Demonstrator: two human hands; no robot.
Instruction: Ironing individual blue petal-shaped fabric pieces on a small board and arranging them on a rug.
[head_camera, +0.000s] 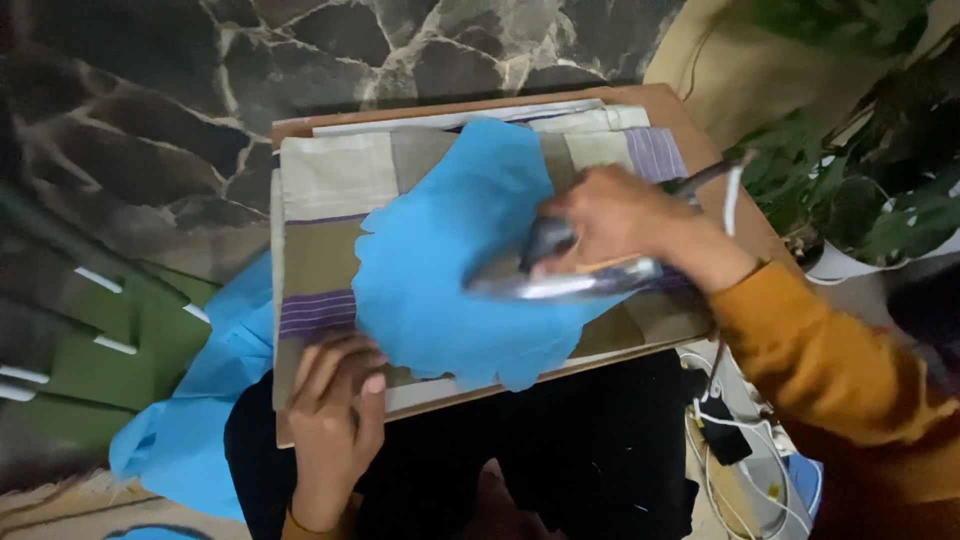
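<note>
My right hand (620, 222) grips the handle of a clothes iron (560, 280), blurred by motion, whose metal soleplate rests on a bright blue cloth (450, 250). The blue cloth lies spread over a striped beige and purple cloth (330, 210) that covers a brown board (700, 130). My left hand (335, 410) presses its fingers on the near left edge of the striped cloth and board. The arm of my right hand wears an orange sleeve (830, 370). More blue cloth (200, 420) hangs off the board's left side to the floor.
A dark stone-patterned floor (150, 100) lies behind the board. A potted green plant (860, 170) stands at the right. White cables and a plug strip (740, 450) lie at the lower right. Green and dark fabric (90, 340) sits at the left.
</note>
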